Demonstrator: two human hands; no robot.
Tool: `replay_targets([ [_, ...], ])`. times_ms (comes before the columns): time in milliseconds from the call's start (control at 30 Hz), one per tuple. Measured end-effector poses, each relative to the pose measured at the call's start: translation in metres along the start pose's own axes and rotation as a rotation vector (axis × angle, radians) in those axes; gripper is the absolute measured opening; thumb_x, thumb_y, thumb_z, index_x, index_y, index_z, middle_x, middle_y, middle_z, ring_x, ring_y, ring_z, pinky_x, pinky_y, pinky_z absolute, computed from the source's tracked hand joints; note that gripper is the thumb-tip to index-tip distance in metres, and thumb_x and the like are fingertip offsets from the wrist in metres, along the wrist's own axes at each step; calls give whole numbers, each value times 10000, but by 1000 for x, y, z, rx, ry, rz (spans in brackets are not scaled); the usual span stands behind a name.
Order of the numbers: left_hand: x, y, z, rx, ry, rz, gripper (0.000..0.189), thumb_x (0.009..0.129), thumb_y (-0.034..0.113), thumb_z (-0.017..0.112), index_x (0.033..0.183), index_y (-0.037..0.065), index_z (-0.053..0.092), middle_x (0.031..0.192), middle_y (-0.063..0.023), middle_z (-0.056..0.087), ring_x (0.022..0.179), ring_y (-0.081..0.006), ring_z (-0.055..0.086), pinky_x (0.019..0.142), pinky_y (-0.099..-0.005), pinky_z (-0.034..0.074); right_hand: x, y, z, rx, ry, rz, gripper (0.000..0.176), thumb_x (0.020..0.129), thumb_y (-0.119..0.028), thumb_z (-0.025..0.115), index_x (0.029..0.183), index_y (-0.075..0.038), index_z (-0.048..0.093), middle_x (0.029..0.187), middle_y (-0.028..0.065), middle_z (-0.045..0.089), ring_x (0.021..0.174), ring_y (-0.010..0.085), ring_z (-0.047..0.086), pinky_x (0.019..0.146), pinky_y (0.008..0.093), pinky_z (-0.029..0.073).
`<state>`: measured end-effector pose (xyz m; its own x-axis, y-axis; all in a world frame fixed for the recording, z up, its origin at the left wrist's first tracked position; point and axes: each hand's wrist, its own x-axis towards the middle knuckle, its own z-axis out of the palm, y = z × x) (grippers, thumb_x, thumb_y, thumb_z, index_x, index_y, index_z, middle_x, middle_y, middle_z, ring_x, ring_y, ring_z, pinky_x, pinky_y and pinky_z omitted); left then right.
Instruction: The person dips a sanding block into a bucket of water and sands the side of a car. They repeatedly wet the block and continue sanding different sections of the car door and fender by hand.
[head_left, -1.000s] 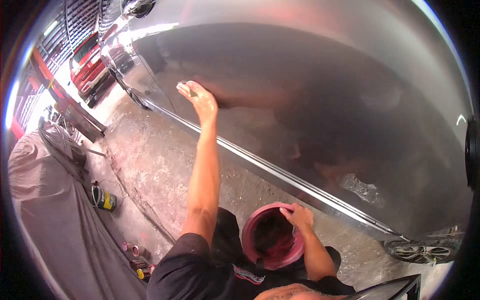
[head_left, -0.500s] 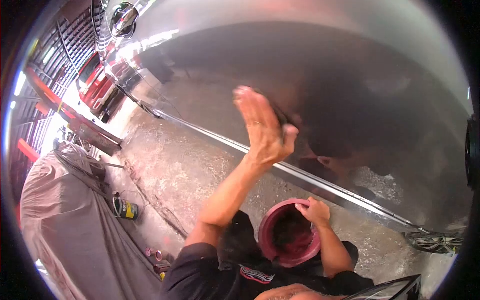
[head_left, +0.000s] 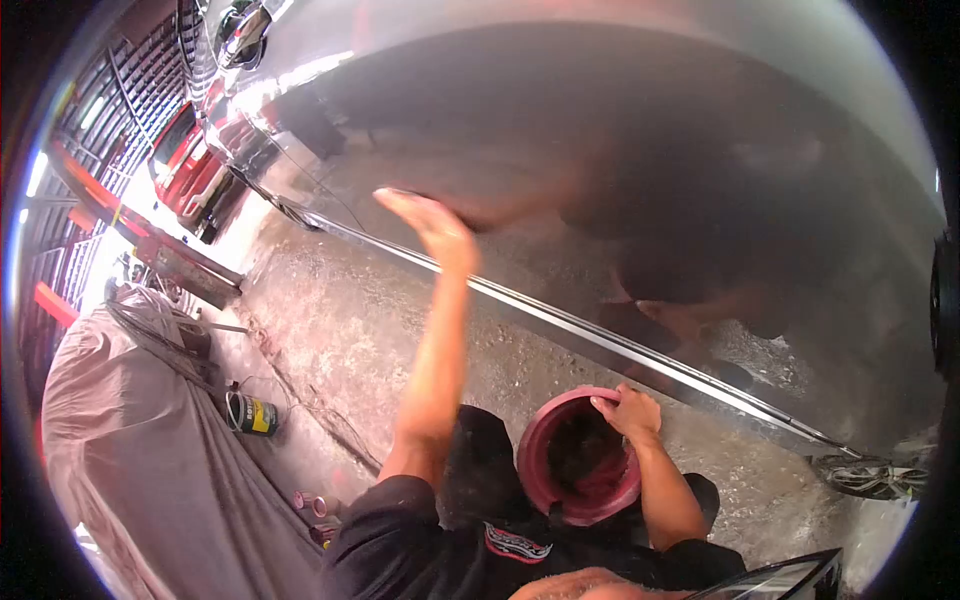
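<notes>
My left hand (head_left: 435, 228) lies flat against the lower side of a grey car door panel (head_left: 700, 180), fingers stretched out. A dark edge shows along the hand; whether it is a thin pad or a reflection I cannot make out. Below, my right hand (head_left: 632, 412) grips the rim of a dark pink bucket (head_left: 532, 465), thumb over the edge. The bucket is tilted toward me near my lap, its inside dark and hard to make out. A bright metal trim strip (head_left: 590, 325) runs along the bottom edge of the panel.
A grey sheet (head_left: 150, 430) drapes a bulky object at left. A small paint can (head_left: 252, 413) and rolls of tape (head_left: 318, 505) stand beside it on the rough concrete floor (head_left: 330, 310). Farther back are a red vehicle (head_left: 190, 170) and a lift post (head_left: 180, 265).
My left hand has slid leftward along the panel, its forearm swinging more upright. The bucket and my right hand stay nearly in place.
</notes>
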<state>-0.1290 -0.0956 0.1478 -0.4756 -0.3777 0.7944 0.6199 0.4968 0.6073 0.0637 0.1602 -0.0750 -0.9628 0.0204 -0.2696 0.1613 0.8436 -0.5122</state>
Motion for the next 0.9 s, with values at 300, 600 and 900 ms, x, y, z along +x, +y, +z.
replay_targets([
  [300, -47, 36, 15, 191, -32, 238, 674, 1038, 276, 282, 1457, -112, -77, 1544, -291, -115, 1463, -350, -63, 1189, -427, 1, 0, 2, 6, 2, 48, -42, 594, 755, -667, 630, 898, -91, 641, 872, 193, 692, 881, 405, 659, 775, 501, 507],
  [600, -141, 50, 58, 282, 21, 8, 605, 1040, 191, 249, 1461, -111, -64, 1544, -301, -92, 1461, -360, -52, 1186, -426, 16, 4, 1, 13, -69, 62, -78, 610, 758, -679, 617, 940, -96, 645, 873, 198, 692, 855, 414, 661, 753, 493, 517],
  [900, -83, -33, 35, 252, 196, -151, 594, 1035, 219, 268, 1441, -159, 55, 1545, -308, 10, 1457, -391, 0, 1194, -431, 71, 5, -3, 10, -106, 38, -23, 594, 786, -656, 599, 999, -103, 641, 923, 187, 696, 898, 391, 660, 770, 493, 511],
])
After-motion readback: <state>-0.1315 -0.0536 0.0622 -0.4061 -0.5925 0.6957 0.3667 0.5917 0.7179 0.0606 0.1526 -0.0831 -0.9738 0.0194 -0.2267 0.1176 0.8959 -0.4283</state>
